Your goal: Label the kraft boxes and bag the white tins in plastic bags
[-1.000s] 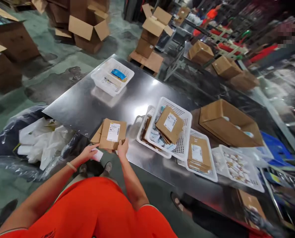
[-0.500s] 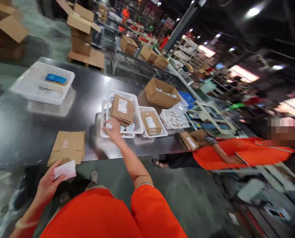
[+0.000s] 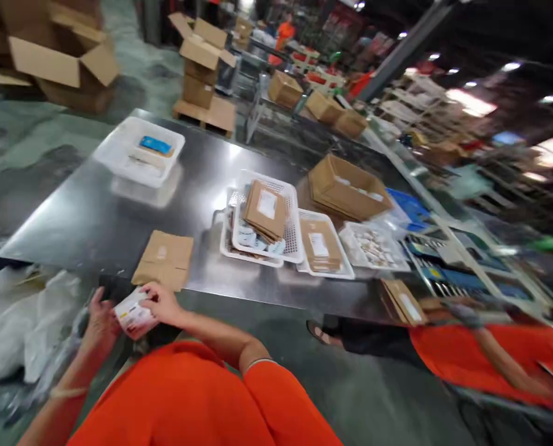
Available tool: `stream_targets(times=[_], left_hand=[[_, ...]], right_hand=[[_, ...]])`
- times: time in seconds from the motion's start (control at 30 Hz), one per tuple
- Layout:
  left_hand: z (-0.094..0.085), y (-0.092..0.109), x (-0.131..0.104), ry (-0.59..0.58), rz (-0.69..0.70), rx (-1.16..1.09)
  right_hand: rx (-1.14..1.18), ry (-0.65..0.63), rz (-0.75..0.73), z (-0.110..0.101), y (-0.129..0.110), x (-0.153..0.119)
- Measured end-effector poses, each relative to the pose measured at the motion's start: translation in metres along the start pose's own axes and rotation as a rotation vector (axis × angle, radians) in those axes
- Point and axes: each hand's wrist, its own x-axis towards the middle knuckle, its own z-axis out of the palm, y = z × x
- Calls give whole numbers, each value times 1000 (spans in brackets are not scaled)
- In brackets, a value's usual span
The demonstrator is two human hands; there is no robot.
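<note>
A small white and pink box is between my two hands, just off the table's front edge. My left hand grips it from the left side. At its upper right, the bent fingers of my right hand press on the box. Just beyond them a flat brown cardboard piece lies on the metal table. To the right, stacked white baskets hold flat brown cartons and small white and blue packets.
A white tray with a blue item stands at the back left. Another basket, a tray of small pieces and a cardboard box stand right. A co-worker is at the right.
My right hand has left the basket and come over to the box in my left hand. The box has turned and shows a printed side. The camera view has shifted left.
</note>
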Motion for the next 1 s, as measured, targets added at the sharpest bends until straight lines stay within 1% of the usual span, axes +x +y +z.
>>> stream_targets(times=[0.07, 0.13, 0.17, 0.27, 0.37, 0.47, 0.53, 0.6, 0.67, 0.73, 0.8, 0.83, 0.9, 1.0], left_hand=[[11, -5, -8, 31, -36, -112], [20, -9, -9, 22, -44, -120], [22, -11, -8, 20, -59, -123], [26, -17, 1, -18, -117, -177], [29, -26, 13, -65, -155, -222], [35, -36, 26, -96, -184, -190], [38, -43, 33, -153, -217, -151], [40, -49, 39, -249, -243, -115], [41, -55, 45, -324, -273, -95], [41, -59, 51, -339, -321, -110], [41, -63, 58, -314, -354, -114], [41, -65, 61, -297, -355, -98], [40, -69, 66, -272, -341, -45], [29, -79, 64, -244, -329, 19]], right_hand=[[4, -32, 15, 2, 0, 2], [5, -66, 24, -1, 4, 3], [5, -58, 24, -3, 7, 3], [-23, -9, -20, -12, 18, -2], [-110, 48, -85, -18, 30, -11], [-240, 90, -160, -24, 42, -18], [-307, 136, -219, -32, 44, -13], [-337, 247, -242, -48, 38, 6], [-375, 384, -194, -69, 26, 39], [-446, 494, -89, -91, 13, 77], [-489, 537, -23, -107, 6, 111], [-503, 546, 0, -112, 4, 123], [-521, 556, 39, -117, 6, 137], [-604, 592, 104, -111, 13, 136]])
